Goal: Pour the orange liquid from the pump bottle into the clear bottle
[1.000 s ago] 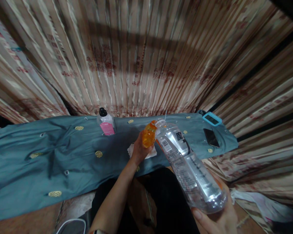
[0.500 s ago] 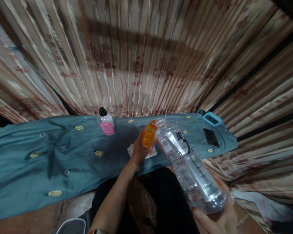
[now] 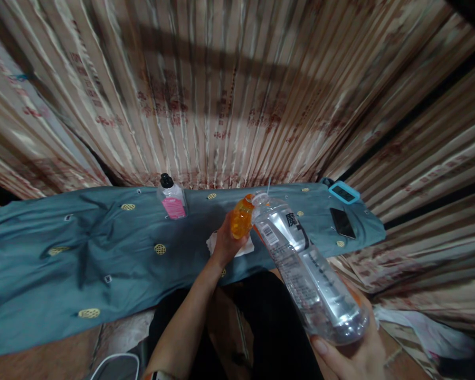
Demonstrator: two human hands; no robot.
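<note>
Clear plastic is what the big bottle (image 3: 306,269) is made of. It is gripped at its bottom end by the right hand (image 3: 354,359), with the fingers wrapped around it. It is tipped so that its open top is held against the small orange bottle (image 3: 241,217). The orange bottle is held by the left hand (image 3: 225,244), with fingers closed around it. The big bottle looks light, thin and easy to squash, so it is best held low and gently. Farther off, a pink bottle (image 3: 172,199), a phone (image 3: 342,222) and a blue thing (image 3: 343,192) are seen on the blue cloth (image 3: 83,253).
</note>
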